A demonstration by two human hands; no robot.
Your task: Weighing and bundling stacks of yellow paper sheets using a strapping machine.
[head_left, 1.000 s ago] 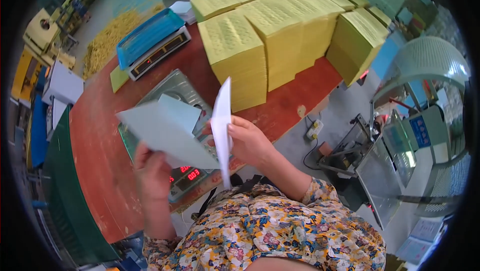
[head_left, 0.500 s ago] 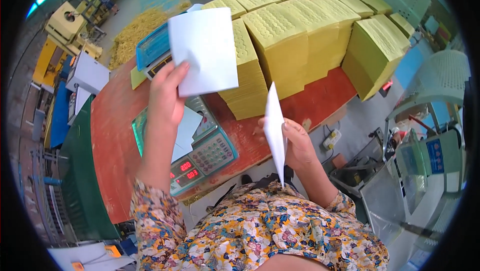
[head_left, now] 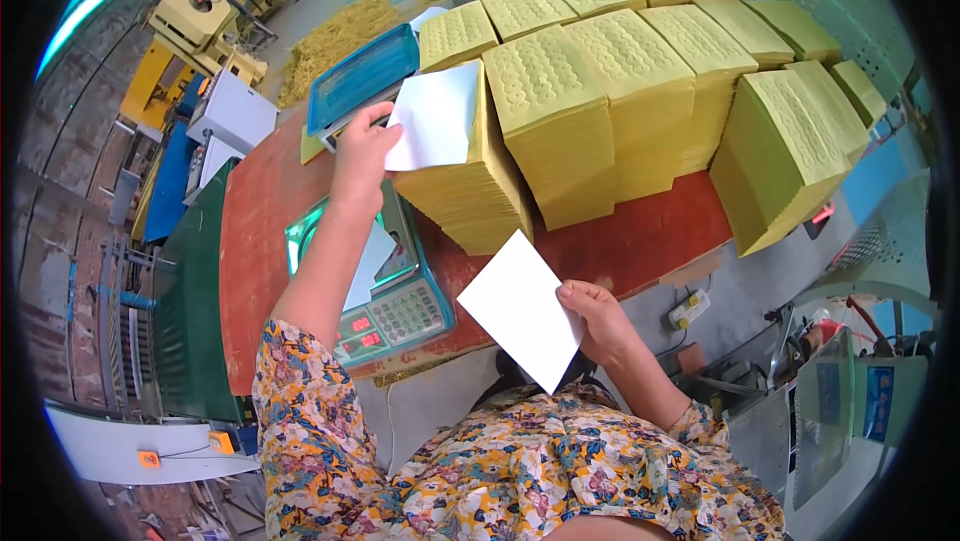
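I'm seeing a red table (head_left: 262, 271) offering bare room along its left side. Yellow paper stacks (head_left: 570, 171) are filling the far side; a scale (head_left: 400, 313) is sitting near the front edge. The left hand (head_left: 365, 156) is pinching a white sheet's edge, that white sheet (head_left: 435, 116) covering the left-end stack (head_left: 470, 206). The right hand (head_left: 600, 326) is pinching a second sheet (head_left: 520, 306), crossing the front edge in my view.

Smooth white paper sheets (head_left: 522, 311), rough matt paper stacks (head_left: 555, 156), glossy plastic tray (head_left: 365, 78)

Red table (head_left: 268, 231) on grey floor (head_left: 755, 286)
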